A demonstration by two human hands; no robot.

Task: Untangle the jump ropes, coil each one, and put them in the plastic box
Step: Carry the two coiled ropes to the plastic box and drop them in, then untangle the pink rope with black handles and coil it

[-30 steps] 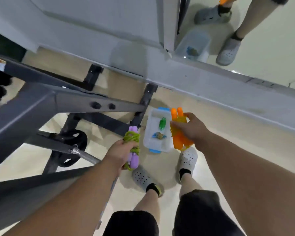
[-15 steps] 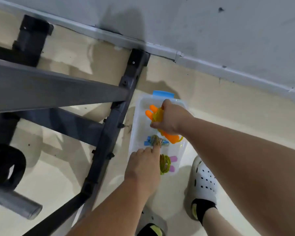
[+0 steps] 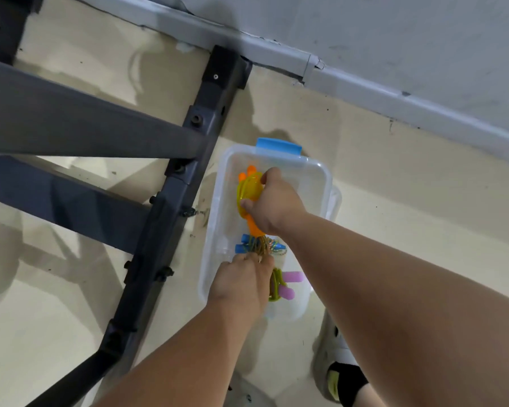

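Observation:
A clear plastic box (image 3: 218,201) with a blue latch (image 3: 278,145) stands on the floor. Inside its far half, my right hand (image 3: 276,204) grips the coiled orange-handled jump rope (image 3: 249,189) with its yellow cord. A blue-handled rope (image 3: 260,246) lies bundled in the middle of the box. My left hand (image 3: 241,284) reaches into the near half, its fingertips touching that blue-handled bundle. The purple-handled rope (image 3: 284,286) with a green cord lies in the box right beside my left hand, partly hidden by it.
A dark metal equipment frame (image 3: 159,230) runs along the box's left side, close to it. A grey wall and skirting (image 3: 365,92) stand just beyond the box. My shoe (image 3: 332,356) is on the floor at the lower right.
Both hands came down from above the box into it. My left hand let the purple-handled rope go into the near end. My right hand lowered the orange-handled rope further in.

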